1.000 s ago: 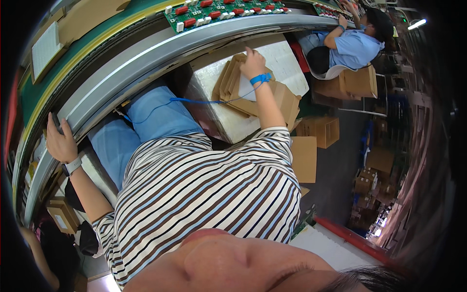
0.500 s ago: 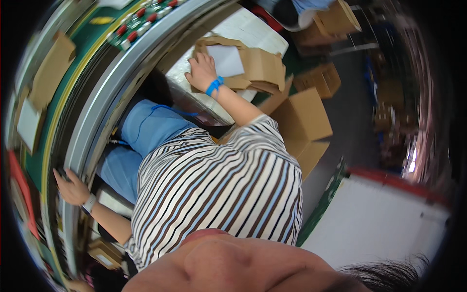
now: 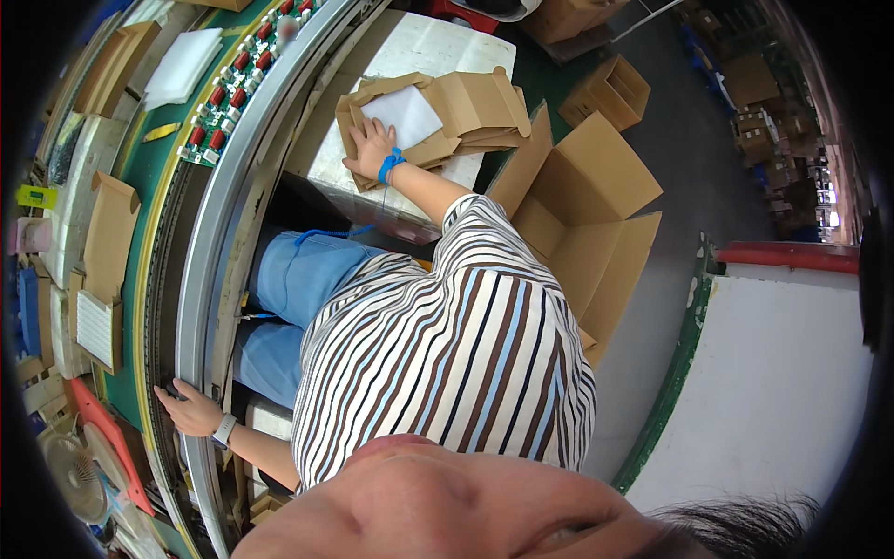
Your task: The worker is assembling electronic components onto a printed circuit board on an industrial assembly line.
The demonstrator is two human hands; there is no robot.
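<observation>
My right hand (image 3: pixel 374 149), with a blue strap round the wrist, lies with fingers spread on a white sheet (image 3: pixel 414 110) and the edge of an unfolded brown cardboard box (image 3: pixel 480 104). Below that cardboard is a white foam block (image 3: pixel 461 42). A watch is on the wrist of my left hand (image 3: pixel 193 412), which rests with fingers extended at the grey metal rail (image 3: pixel 198 270) of a conveyor. That hand has nothing in it.
Along the green belt (image 3: pixel 126 391) are circuit boards (image 3: pixel 226 104) with red and white parts, white sheets (image 3: pixel 183 67) and an opened small box (image 3: pixel 110 247). A large open carton (image 3: pixel 596 172) stands right of me. Beyond the belt are a red panel (image 3: pixel 110 443) and a fan (image 3: pixel 74 477).
The whole view has shifted, bringing more of the belt and its far side into sight. My right hand stays on the sheet and cardboard, and my left hand stays at the rail.
</observation>
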